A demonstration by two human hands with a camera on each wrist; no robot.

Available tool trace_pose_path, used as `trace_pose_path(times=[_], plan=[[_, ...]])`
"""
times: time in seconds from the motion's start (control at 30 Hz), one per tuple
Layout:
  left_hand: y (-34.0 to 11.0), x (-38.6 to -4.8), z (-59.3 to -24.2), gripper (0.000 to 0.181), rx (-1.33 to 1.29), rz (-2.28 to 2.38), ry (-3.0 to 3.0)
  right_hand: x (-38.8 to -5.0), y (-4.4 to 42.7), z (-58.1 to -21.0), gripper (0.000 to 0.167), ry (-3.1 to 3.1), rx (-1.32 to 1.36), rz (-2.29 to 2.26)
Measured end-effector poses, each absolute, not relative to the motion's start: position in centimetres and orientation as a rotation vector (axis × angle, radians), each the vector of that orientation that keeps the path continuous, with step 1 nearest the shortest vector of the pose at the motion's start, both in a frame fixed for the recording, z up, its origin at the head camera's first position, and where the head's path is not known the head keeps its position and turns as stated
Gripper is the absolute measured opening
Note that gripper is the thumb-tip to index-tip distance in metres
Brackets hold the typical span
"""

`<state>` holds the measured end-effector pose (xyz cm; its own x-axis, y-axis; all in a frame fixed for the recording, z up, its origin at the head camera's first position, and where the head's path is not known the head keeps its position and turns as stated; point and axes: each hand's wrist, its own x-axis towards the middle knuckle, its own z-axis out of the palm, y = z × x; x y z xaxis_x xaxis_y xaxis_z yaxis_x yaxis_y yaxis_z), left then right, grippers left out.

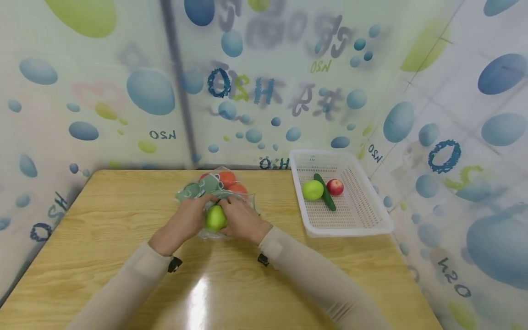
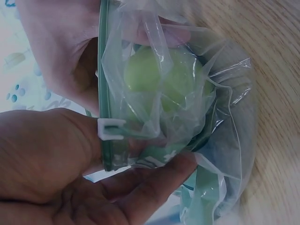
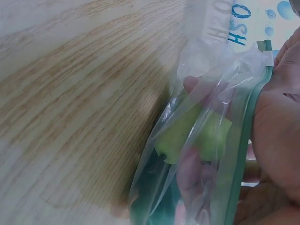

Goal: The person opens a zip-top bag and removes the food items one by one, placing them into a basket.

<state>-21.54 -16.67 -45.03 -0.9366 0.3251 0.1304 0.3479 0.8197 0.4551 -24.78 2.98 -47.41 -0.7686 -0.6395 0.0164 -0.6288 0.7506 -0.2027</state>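
Observation:
Both hands work at a clear zip bag (image 2: pixel 229 117) with a green zip edge and a white slider. Inside it is a green apple (image 1: pixel 216 218), seen through the plastic in both wrist views. My left hand (image 1: pixel 191 217) holds the bag near its rim, with fingers along the outside in the left wrist view. The right hand (image 1: pixel 241 219) reaches past the zip edge, its fingers (image 3: pixel 189 171) around the apple inside the bag. Something dark green (image 3: pixel 157 187) shows beside the apple; its kind is unclear.
Just beyond the hands lie orange-red round things (image 1: pixel 227 178) and a green printed patch of plastic (image 1: pixel 209 183). A white basket (image 1: pixel 371 201) at the right holds another green apple (image 1: pixel 312 189), a cucumber (image 1: pixel 325 192) and a red apple (image 1: pixel 335 187). Patterned walls enclose the wooden table (image 1: pixel 123 201).

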Motion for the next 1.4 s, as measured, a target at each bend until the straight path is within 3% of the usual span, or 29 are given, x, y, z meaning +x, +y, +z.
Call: trace_pose_path(times=[0.87, 1.4], plan=[[-16.6, -21.7, -44.7, 0.046, -0.564, -0.755, -2.875, -24.7, 3.6, -46.9, 0.084, 2.867, -1.205, -0.497], [-16.6, -21.4, -44.6, 0.060, -0.561, -0.802, -2.872, -24.4, 4.1, -46.2, 0.083, 2.873, -1.155, -0.534]])
